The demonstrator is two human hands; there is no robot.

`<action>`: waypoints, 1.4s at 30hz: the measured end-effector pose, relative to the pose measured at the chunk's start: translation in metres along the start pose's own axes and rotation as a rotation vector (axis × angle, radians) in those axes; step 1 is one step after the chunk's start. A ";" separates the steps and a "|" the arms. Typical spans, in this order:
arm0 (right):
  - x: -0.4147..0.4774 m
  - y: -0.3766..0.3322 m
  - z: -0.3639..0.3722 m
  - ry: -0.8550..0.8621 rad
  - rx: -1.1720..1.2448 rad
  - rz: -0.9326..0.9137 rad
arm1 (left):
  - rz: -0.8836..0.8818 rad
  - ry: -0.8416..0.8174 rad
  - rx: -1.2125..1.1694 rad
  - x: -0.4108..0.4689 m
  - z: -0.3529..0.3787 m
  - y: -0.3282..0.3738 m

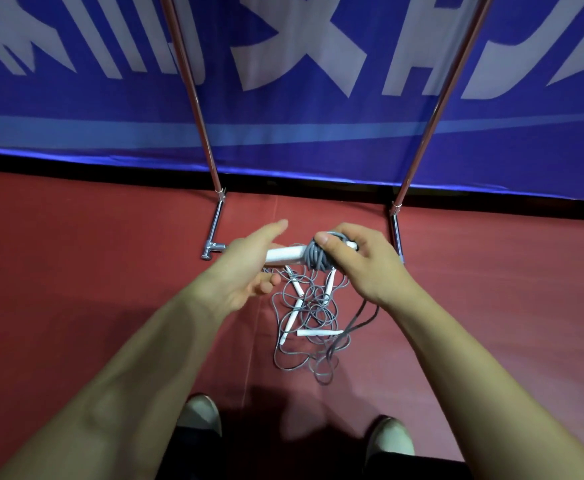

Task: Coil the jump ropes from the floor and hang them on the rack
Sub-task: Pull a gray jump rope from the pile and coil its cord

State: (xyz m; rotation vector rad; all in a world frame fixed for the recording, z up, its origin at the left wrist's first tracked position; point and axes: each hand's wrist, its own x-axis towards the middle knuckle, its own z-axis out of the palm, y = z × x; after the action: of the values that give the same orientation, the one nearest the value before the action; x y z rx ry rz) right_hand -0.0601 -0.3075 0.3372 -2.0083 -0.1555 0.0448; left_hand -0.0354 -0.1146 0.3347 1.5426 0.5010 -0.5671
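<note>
My shoes [200, 415] are cut off below. The loose jump ropes [307, 327] tangle on the floor [110, 237], partly behind my hands. My right hand [356, 268] curls its fingers round the grey coil [314, 259] on the white handles [283, 255]. My blurred left hand [245, 268] hides their end, so I cannot tell its grip. The rack [214, 223] runs out of view above.

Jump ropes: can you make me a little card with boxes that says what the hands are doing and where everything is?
left hand: at the end of the white handle; blurry, grip unclear
right hand: grips the grey cord wound round that handle
rope pile: tangled on the red floor below the hands, white handles among the loops
rack: two metal poles behind the hands, nothing seen hanging on them
backdrop: blue banner with white lettering
</note>
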 end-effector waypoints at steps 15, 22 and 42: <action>-0.008 0.000 -0.005 -0.205 -0.289 -0.014 | -0.072 0.004 0.167 0.016 -0.002 -0.012; -0.007 -0.014 -0.030 -0.468 -0.612 0.327 | 0.316 0.082 0.761 0.013 0.001 -0.007; -0.006 0.012 0.023 -0.130 0.629 0.312 | 0.288 0.011 -0.326 0.001 0.016 0.009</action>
State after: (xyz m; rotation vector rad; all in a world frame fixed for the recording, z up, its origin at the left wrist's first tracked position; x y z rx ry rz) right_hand -0.0676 -0.2922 0.3163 -1.3835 0.0857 0.3770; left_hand -0.0298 -0.1308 0.3408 1.2764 0.3506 -0.2406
